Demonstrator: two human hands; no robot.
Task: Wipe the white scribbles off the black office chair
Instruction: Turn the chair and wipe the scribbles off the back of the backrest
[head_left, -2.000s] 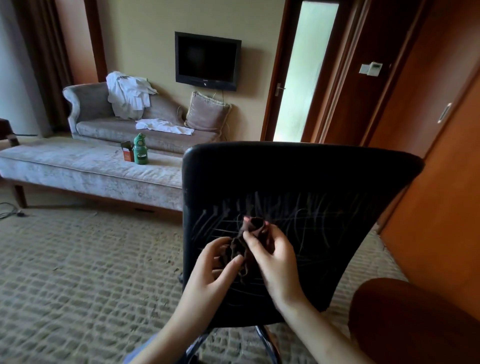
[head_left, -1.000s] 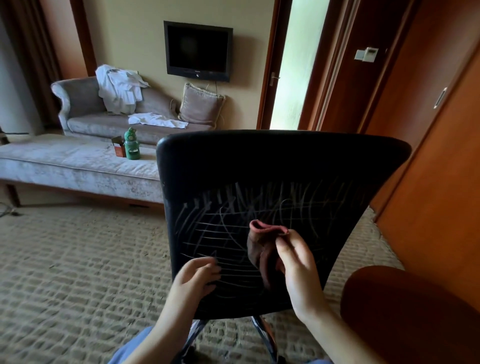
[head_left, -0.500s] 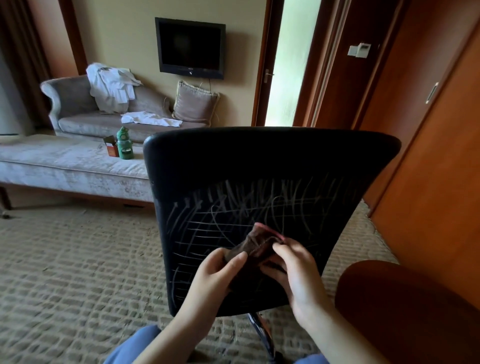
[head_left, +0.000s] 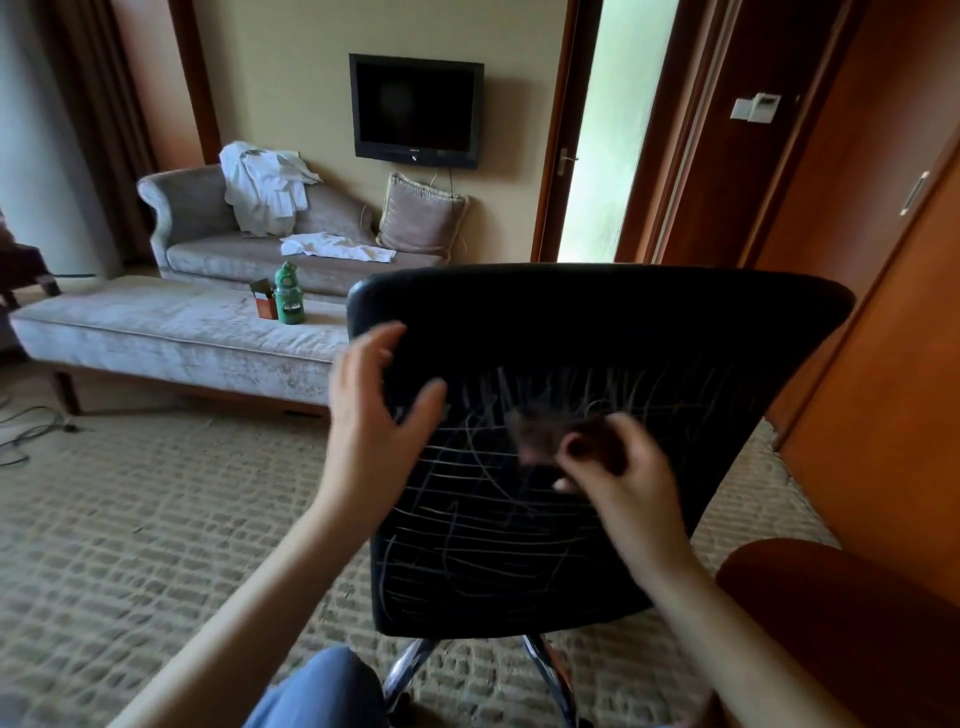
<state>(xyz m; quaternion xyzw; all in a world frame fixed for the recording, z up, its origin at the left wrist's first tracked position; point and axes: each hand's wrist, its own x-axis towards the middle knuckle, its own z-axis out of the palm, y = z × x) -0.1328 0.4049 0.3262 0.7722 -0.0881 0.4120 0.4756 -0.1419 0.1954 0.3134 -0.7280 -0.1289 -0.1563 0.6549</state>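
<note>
Leaving the cloth (head_left: 535, 434), the left hand (head_left: 374, 415) spreads by the chair (head_left: 597, 322) edge. The right hand (head_left: 623, 483) alone pinches it, ready for the scribbles (head_left: 467, 525).

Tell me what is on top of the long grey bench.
A green bottle and a small open orange box stand side by side on the bench. Its right end is hidden behind the black chair, so anything there cannot be seen.

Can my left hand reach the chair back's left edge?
Likely yes: the left hand is open at the left edge of the chair back, nothing between; the right hand grips the cloth further right.
</note>
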